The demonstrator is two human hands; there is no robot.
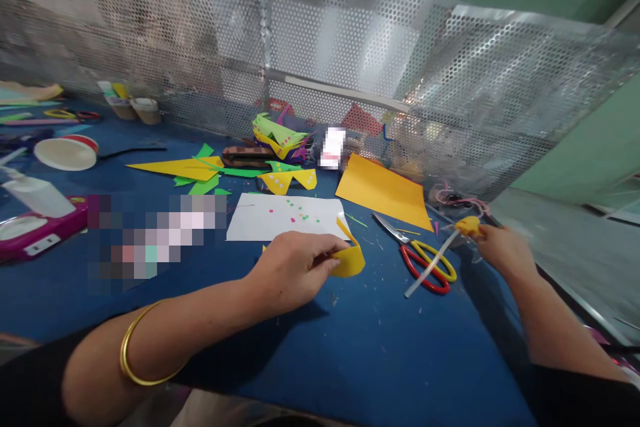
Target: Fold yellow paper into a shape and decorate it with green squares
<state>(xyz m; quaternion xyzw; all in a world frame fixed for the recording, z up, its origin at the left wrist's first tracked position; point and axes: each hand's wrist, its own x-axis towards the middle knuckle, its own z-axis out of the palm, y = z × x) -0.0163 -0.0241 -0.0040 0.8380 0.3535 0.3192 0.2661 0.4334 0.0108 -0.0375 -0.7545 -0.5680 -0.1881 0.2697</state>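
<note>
My left hand (pixel 295 273) is closed, pinching a curved yellow paper piece (pixel 350 261) between thumb and fingers above the blue table. Over at the right, my slightly blurred right hand (pixel 507 250) is wrapped round what looks like a yellow hot glue gun (pixel 467 225). A long translucent glue stick (pixel 433 263) extends from it across the handles of the scissors (pixel 425 265), which have red and yellow grips. Behind my left hand lies a white paper sheet (pixel 250 220) scattered with small coloured bits. Beyond that sheet is a dotted yellow paper mask (pixel 290 180).
A yellow-orange sheet (pixel 385 190) lies near the perforated metal screen (pixel 345 33) at the back. Stacked paper masks (pixel 280 137), a brown case (pixel 247 156) and yellow and green cutouts (pixel 175 168) lie farther left. A white cup (pixel 65 155) rests on its side.
</note>
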